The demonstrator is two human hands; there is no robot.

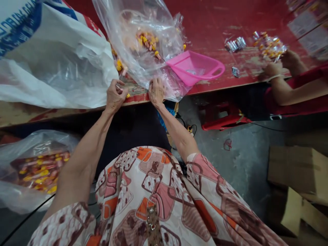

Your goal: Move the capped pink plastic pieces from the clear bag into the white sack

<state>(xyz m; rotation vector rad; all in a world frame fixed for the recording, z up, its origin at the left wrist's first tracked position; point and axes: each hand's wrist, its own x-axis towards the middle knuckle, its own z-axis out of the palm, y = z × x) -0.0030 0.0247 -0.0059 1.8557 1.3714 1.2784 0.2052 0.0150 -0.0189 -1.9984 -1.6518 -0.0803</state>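
My left hand (pixel 116 95) is at the table edge, its fingers closed round a small clear tube-like piece (pixel 119 87), partly hidden by them. By its thumb is a small yellow cap (pixel 128 96). Just beyond, a few small pinkish tubes with yellow caps (pixel 119 65) lie between the bags. My right hand (pixel 156 91) has its fingers curled down on the near edge of a large clear plastic bag (pixel 164 34). Inside that bag is a heap of yellow-capped tubes (pixel 148 40). A pink plastic scoop (pixel 196 67) rests on the bag's right side.
A big white printed sack (pixel 64 61) covers the table's left. Below it stands another clear bag (pixel 38 171) of capped tubes. At right, a co-worker's hands (pixel 278 66) hold a pack of tubes (pixel 271 46) over the red table (pixel 217 20). A red stool (pixel 220 114) and cardboard boxes (pixel 292 169) are on the floor.
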